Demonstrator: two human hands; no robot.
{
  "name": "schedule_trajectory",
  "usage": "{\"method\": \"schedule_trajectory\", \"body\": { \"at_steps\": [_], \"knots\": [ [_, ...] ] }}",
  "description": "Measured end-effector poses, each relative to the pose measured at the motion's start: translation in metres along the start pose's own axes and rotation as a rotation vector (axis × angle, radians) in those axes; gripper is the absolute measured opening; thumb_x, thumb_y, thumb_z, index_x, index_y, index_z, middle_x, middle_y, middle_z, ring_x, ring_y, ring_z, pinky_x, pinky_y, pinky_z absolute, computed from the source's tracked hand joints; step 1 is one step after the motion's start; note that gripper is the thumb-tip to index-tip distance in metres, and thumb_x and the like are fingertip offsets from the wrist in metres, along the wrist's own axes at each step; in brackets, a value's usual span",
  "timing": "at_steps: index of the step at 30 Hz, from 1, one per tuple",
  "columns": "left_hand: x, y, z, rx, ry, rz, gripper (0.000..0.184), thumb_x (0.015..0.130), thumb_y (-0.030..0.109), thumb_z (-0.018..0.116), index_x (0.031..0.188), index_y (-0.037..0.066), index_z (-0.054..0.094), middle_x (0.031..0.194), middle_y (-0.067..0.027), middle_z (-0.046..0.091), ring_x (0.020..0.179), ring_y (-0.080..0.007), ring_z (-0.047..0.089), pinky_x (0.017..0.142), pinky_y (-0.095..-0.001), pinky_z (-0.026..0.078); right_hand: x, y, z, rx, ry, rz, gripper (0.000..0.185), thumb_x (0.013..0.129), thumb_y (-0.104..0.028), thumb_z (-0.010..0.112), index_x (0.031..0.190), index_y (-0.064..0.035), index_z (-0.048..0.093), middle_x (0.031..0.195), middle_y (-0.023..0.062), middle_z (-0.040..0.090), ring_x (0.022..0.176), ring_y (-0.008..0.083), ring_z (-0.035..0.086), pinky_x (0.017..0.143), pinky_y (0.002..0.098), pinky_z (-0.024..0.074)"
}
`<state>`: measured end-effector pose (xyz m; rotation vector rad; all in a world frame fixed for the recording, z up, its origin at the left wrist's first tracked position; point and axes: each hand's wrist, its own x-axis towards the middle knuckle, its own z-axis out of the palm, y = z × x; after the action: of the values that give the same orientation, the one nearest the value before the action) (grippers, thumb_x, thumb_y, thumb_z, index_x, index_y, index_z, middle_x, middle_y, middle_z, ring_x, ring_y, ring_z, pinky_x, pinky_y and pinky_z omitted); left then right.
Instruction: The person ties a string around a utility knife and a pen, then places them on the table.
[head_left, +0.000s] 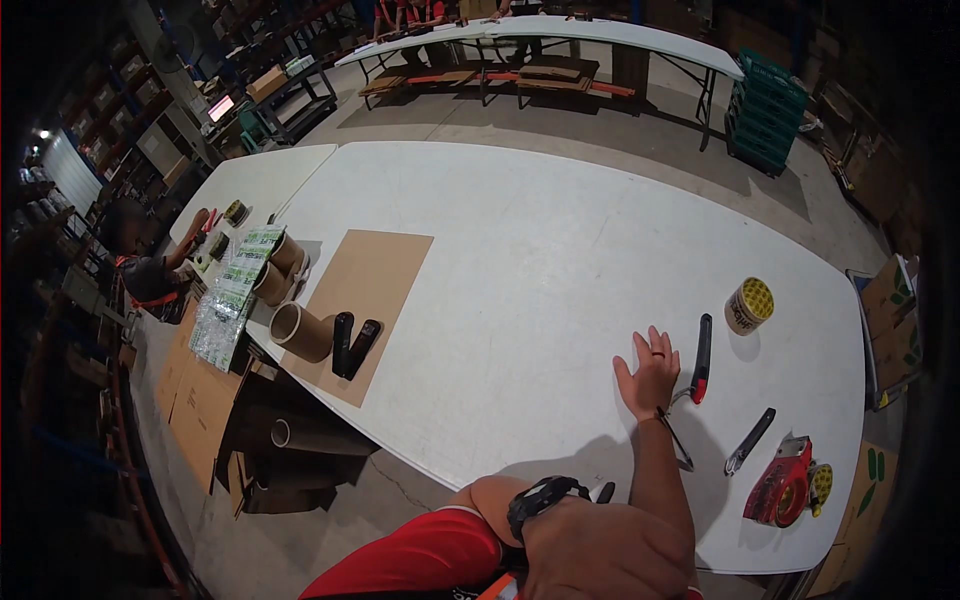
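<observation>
My right hand (650,378) is open, its fingers spread over the white table (520,250). It wears a ring and a cord bracelet. Just right of it lies a black utility knife (703,358) with a red end. My left hand (605,548) is close to the camera, across my right upper arm; its fingers are hidden, and a black watch (545,502) is on the wrist. A small dark tip (605,492) shows beside that wrist, too little of it to name. A second utility knife (750,440) and a red tape dispenser (783,487) lie nearer the right edge.
A yellow tape roll (750,306) stands at the right. On the left are a cardboard sheet (385,270), a black stapler-like tool (352,346), a cardboard tube (300,332) and a plastic-wrapped pack (235,290). A co-worker (150,265) is beyond. Green crates (765,112) stand behind.
</observation>
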<state>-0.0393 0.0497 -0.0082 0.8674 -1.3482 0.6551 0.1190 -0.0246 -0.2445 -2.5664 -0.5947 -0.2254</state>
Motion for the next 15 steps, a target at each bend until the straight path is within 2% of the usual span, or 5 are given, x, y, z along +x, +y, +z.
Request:
{"method": "schedule_trajectory", "body": {
  "at_steps": [2,5,9,11,15],
  "knots": [
    [-0.002,0.015,-0.004,-0.031,-0.210,-0.260,0.072,0.097,0.024,0.044,0.151,0.020,-0.003,0.083,-0.0169,0.064,0.062,-0.0224,0.063,0.053,-0.0311,0.048,0.000,0.000,0.000,-0.002,0.003,-0.004,0.053,0.076,-0.028,0.071,0.122,-0.0069,0.058,0.138,0.0160,0.045,0.133,0.0353,0.035,0.108,0.0536,0.0249],
    [0.001,-0.005,-0.001,-0.022,-0.014,0.000,0.072,0.097,0.024,0.044,0.151,0.020,-0.004,0.083,-0.0170,0.064,0.062,-0.0228,0.063,0.053,-0.0315,0.048,0.000,0.002,0.002,0.001,0.011,-0.013,0.053,0.076,-0.028,0.071,0.122,-0.0068,0.058,0.138,0.0163,0.045,0.133,0.0358,0.035,0.107,0.0538,0.0252],
    [-0.003,-0.003,0.001,-0.035,-0.019,0.002,0.072,0.097,0.025,0.044,0.151,0.021,-0.004,0.083,-0.0168,0.063,0.063,-0.0231,0.063,0.053,-0.0317,0.048,-0.001,0.003,0.002,0.012,0.018,-0.028,0.052,0.076,-0.028,0.071,0.121,-0.0066,0.058,0.137,0.0169,0.046,0.132,0.0366,0.036,0.107,0.0540,0.0253],
    [-0.009,0.003,0.005,-0.154,0.048,-0.187,0.072,0.097,0.025,0.043,0.152,0.021,-0.003,0.084,-0.0166,0.063,0.063,-0.0232,0.063,0.054,-0.0318,0.048,-0.001,0.003,0.002,0.008,0.022,-0.030,0.052,0.076,-0.028,0.071,0.121,-0.0065,0.058,0.137,0.0169,0.046,0.132,0.0367,0.036,0.107,0.0541,0.0255],
    [-0.001,0.002,0.000,-0.011,0.005,-0.008,0.071,0.098,0.025,0.043,0.152,0.021,-0.003,0.084,-0.0163,0.063,0.064,-0.0228,0.063,0.054,-0.0316,0.048,-0.001,0.003,0.003,0.002,0.025,-0.032,0.052,0.076,-0.028,0.071,0.121,-0.0065,0.058,0.137,0.0168,0.046,0.132,0.0365,0.036,0.107,0.0539,0.0257]
  ]
}}
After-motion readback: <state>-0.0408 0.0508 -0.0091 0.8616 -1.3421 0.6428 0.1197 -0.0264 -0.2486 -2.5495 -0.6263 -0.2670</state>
